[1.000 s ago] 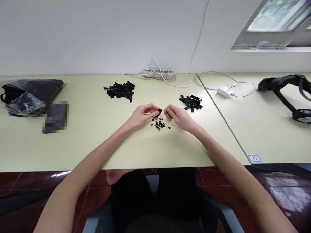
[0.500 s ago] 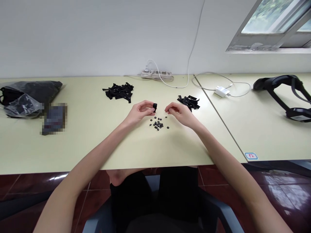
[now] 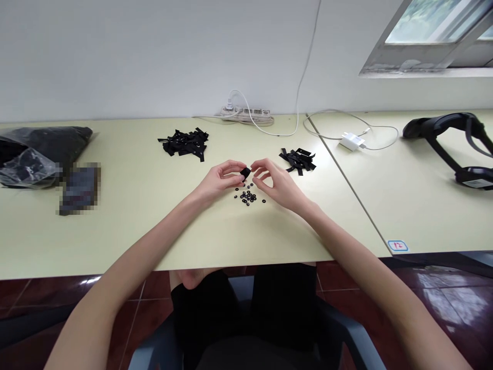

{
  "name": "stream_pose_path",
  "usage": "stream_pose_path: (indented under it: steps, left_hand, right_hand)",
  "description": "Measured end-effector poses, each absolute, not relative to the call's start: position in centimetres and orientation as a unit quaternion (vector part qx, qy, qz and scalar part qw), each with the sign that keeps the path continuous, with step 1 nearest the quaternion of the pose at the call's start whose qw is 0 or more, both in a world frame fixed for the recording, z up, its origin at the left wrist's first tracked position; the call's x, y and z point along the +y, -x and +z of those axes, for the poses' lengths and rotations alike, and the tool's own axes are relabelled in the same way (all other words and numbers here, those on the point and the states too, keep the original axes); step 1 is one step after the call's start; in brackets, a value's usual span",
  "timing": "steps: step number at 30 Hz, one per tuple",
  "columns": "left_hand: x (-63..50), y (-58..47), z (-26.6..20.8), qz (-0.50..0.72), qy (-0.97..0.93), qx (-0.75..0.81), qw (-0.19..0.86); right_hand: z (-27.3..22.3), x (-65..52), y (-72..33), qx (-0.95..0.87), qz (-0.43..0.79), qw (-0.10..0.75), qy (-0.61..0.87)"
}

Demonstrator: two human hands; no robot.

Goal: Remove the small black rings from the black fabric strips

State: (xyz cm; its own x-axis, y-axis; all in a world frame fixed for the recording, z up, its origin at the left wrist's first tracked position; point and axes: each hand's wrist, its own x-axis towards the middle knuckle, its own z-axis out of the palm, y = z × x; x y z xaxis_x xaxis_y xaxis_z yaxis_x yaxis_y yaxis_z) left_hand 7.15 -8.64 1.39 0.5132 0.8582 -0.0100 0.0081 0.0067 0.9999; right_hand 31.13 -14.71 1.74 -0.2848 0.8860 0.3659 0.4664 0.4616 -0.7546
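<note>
Above the pale yellow-green worktop (image 3: 134, 190), my left hand (image 3: 220, 178) is pinching a black fabric strip (image 3: 245, 172), small black rings (image 3: 246, 196) are lying scattered below, and my right hand (image 3: 278, 184) is hovering just beside the strip, thumb and forefinger parted.

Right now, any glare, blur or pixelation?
Head view: bright glare on the glossy dark-red tile floor, lower right; heavy pixelation by the translucent plastic bag; small black round pieces show no obvious smear, but fine detail is unreadable.
</note>
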Motion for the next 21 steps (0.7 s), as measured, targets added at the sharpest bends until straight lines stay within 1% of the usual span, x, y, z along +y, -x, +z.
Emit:
stream_pose_path:
  steps: [3,8,16,21]
  left_hand:
    - [-9.07,-7.22,1.59,0.321,-0.597,0.342,0.651]
    - [-9.31,-7.30,1.57,0.285,-0.582,0.336,0.683]
    - [-9.23,-7.21,1.73,0.310,-0.601,0.344,0.651]
    - [-8.86,-6.94,1.87,0.326,-0.609,0.369,0.622]
  right_hand:
    - [1.76,-14.78,-31.07,-0.788,0.193,0.419,0.408]
    - [1.76,-14.70,-31.19,-0.799,0.165,0.401,0.416]
    - [1.55,-14.50,-31.39,-0.788,0.171,0.373,0.458]
    - [1.52,-14.43,-31.61,-0.807,0.170,0.359,0.437]
